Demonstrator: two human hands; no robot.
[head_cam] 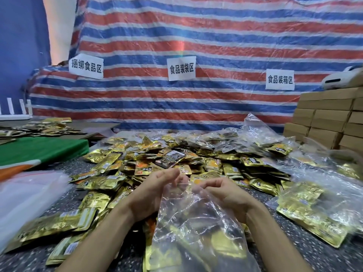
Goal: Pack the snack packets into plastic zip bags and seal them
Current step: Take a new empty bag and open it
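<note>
A clear plastic zip bag (194, 228) hangs in front of me with gold snack packets showing through its lower part. My left hand (157, 191) pinches the bag's top edge on the left. My right hand (225, 193) pinches the same edge on the right, fingers curled. The two hands almost meet over the bag's mouth. Behind them a big heap of gold snack packets (167, 160) covers the speckled table (306, 250). A dark packet (170, 157) lies on top of the heap.
Filled clear bags (314, 209) lie at the right, more (255, 138) at the back. A stack of empty zip bags (29, 195) sits at the left beside a green cloth (39, 150). Cardboard boxes (330, 122) are piled at the far right. A striped tarp (176, 95) hangs behind.
</note>
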